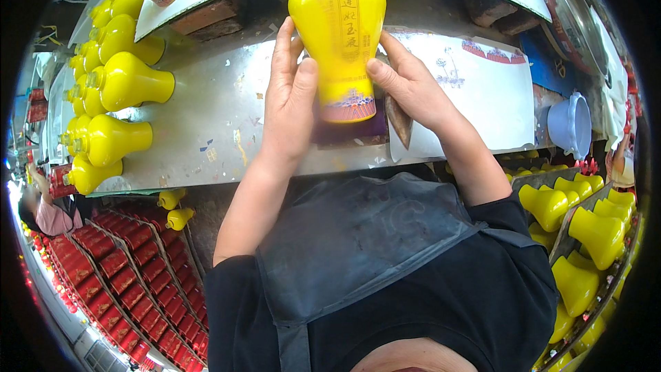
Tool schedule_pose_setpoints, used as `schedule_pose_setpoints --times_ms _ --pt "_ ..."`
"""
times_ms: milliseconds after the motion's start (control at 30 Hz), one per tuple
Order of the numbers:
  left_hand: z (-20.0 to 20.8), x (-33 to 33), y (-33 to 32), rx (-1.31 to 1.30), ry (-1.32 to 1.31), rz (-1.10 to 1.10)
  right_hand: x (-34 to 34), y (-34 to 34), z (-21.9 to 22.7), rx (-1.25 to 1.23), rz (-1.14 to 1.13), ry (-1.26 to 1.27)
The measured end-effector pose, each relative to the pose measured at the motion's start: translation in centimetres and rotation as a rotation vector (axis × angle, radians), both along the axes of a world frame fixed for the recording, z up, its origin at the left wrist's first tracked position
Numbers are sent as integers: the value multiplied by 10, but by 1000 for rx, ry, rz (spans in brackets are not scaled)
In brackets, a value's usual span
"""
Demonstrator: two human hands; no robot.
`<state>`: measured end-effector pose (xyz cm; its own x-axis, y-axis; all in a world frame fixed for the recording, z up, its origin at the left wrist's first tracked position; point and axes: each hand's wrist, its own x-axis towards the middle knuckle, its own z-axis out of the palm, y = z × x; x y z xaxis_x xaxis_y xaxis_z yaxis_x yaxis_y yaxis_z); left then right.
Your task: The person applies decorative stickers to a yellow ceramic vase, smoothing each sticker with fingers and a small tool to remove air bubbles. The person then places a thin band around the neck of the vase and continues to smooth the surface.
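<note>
both hands are up on one yellow bottle (337, 34), a vase-shaped ceramic piece lying on its side on the pale metal bench (213, 131), neck pointing away from me, base toward me. the left hand (289, 103) lies flat along the bottle's left flank, fingers together and stretched up the side, thumb pressed on the lower body near the patterned band at the base. the right hand (406, 86) comes in from the other side, thumb tip pushing against the lower right of the body, remaining fingers tucked behind where i cannot see them. so the bottle is clamped between two thumbs and two palms, not lifted as far as i can tell. my reading is the grip steadies it with the decorated face turned up.

under the base sits a dark purple pad (344, 131), probably there to stop the glaze sliding on metal. just right of it a brown tool (399, 120) lies half under the right wrist, kept within reach. it rests on a white printed sheet (482, 89).

along the bench's left end, a cluster of finished-looking yellow bottles (117, 83) lies on its side. more yellow bottles stand in a crate (585, 227) at my right, necks down, close enough to grab. rows of red boxes (124, 275) fill the floor at lower left. a pale blue cup (568, 124) lies beyond the sheet. a dark apron (358, 234) covers my front.
</note>
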<state>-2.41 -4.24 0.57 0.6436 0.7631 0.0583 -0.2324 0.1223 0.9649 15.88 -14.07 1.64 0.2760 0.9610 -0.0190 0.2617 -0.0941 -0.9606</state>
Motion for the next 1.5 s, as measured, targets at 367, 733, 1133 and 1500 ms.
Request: schedule_pose_setpoints --times_ms 367,733,1133,1500 --pt "-16 -1 -1 -11 -45 39 -2 2 -6 -12 -26 -59" --pt "-12 2 -5 -65 -47 22 -9 -1 -8 -10 -19 -101" --pt "-10 2 -7 -103 -42 21 -13 -2 -11 -48 -40 -88" --pt "-4 5 -5 -39 22 61 14 -15 5 162 -207 385"
